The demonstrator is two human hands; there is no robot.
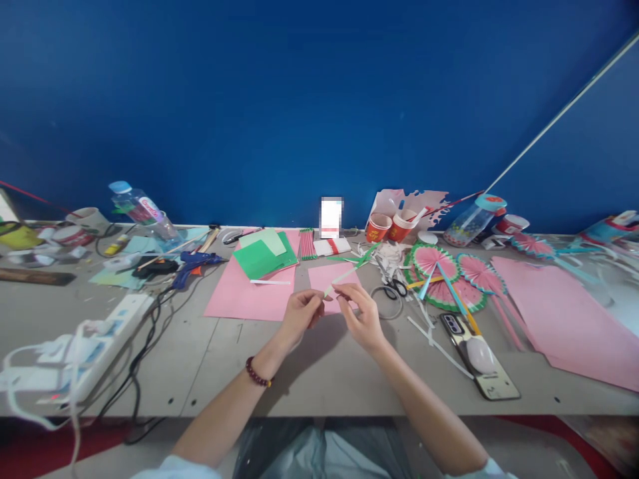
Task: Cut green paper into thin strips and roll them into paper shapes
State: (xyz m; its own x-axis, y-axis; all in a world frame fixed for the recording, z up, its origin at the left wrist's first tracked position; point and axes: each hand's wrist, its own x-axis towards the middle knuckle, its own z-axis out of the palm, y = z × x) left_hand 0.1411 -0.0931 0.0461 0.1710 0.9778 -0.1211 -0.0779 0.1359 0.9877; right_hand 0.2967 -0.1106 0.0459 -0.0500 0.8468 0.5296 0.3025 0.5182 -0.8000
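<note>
A narrow paper strip (344, 275), pale at its near end and green at its far end, slants up and away from my hands. My left hand (304, 311) is closed, pinching the strip's near end between thumb and forefinger. My right hand (363, 314) is bent close beside it, its fingertips gathered at the strip's edge; the exact grip is too small to make out. Below the hands lies a small pink paper sheet (319, 274). Left of it, green paper sheets (259, 258) rest on a larger pink sheet (224, 303).
Black scissors (395, 289), a tape ring (388, 314) and pink-and-green paper fans (434, 261) sit right, with a phone (499, 386) nearer. Left are a blue glue gun (196, 262), black cables (142, 359) and a power strip (120, 326). Red paper cups (379, 229) stand behind.
</note>
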